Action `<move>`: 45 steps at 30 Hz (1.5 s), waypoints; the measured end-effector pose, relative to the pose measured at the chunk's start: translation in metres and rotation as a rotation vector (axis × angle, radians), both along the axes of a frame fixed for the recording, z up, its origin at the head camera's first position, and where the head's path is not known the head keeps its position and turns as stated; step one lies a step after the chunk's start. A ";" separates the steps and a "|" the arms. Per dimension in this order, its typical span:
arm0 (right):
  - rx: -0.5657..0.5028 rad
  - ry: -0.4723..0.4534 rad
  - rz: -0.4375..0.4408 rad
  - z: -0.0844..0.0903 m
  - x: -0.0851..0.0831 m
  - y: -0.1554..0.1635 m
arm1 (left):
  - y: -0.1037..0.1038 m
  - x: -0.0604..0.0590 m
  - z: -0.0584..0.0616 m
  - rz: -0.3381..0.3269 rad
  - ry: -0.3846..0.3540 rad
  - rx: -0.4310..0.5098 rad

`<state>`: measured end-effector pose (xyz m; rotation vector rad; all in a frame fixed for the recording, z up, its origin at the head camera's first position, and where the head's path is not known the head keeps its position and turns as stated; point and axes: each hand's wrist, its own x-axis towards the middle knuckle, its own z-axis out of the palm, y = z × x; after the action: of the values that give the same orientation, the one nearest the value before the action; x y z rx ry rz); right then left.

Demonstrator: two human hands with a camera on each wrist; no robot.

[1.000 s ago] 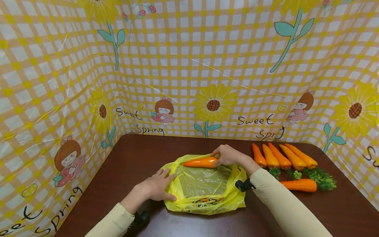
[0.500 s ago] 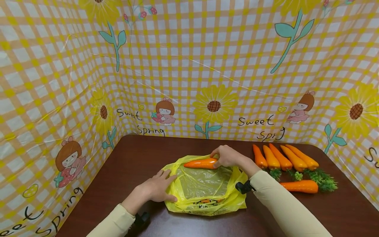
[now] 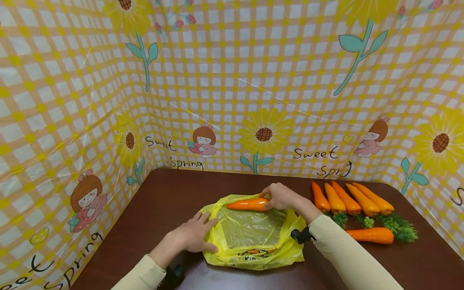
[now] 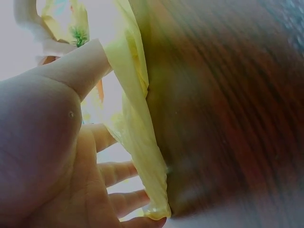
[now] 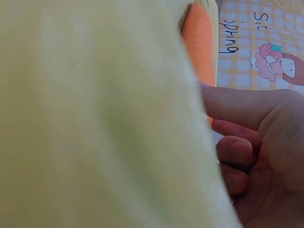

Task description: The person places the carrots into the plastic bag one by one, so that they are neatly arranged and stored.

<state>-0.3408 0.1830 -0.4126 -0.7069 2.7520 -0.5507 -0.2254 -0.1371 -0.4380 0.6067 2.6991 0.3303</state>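
Observation:
A yellow plastic bag (image 3: 293, 251) lies on the dark table with its mouth spread wide. My right hand (image 3: 284, 198) pinches an orange carrot (image 3: 246, 204) by its thick end at the bag's far rim; the carrot's tip points left. In the right wrist view the thumb presses against the carrot (image 5: 198, 42), while a blurred stretch of bag covers much of the picture. On the bag's left rim rests my left hand (image 3: 192, 234), fingers spread. The left wrist view shows its fingers stretched along the yellow plastic (image 4: 137, 123). Something orange shows near the bag's front, partly hidden.
Several orange carrots (image 3: 348, 199) lie side by side at the back right, with green tops. In front of them another carrot (image 3: 373, 235) lies crosswise, partly behind the right sleeve (image 3: 340, 241). A checked, flower-printed cloth (image 3: 224, 80) walls the table (image 3: 163, 193) behind and at both sides.
The whole head view has shifted slightly down. Both hands, the carrot and the bag keep nearly the same places relative to one another.

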 end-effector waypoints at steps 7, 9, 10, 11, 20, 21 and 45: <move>-0.022 -0.033 0.002 -0.007 0.009 0.000 | 0.001 0.004 -0.006 -0.007 -0.014 -0.036; -0.028 -0.037 0.000 -0.009 0.010 0.000 | 0.001 0.005 -0.005 -0.004 -0.014 -0.039; -0.034 -0.033 -0.001 -0.009 0.011 0.000 | 0.002 0.006 -0.002 0.002 -0.017 -0.040; -0.036 -0.023 0.001 -0.009 0.010 0.000 | 0.003 0.006 -0.002 0.002 -0.011 -0.042; -0.040 -0.022 -0.014 -0.007 0.009 0.000 | 0.004 0.007 0.000 0.006 -0.013 -0.030; -0.042 -0.018 -0.013 -0.007 0.009 0.000 | 0.003 0.007 0.000 0.004 -0.013 -0.028; -0.184 -0.031 -0.003 0.031 0.024 0.011 | 0.004 0.002 0.004 0.009 -0.019 0.003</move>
<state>-0.3170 0.1940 -0.3819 -0.7273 2.6984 -0.8166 -0.2235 -0.1331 -0.4338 0.5891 2.6848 0.3416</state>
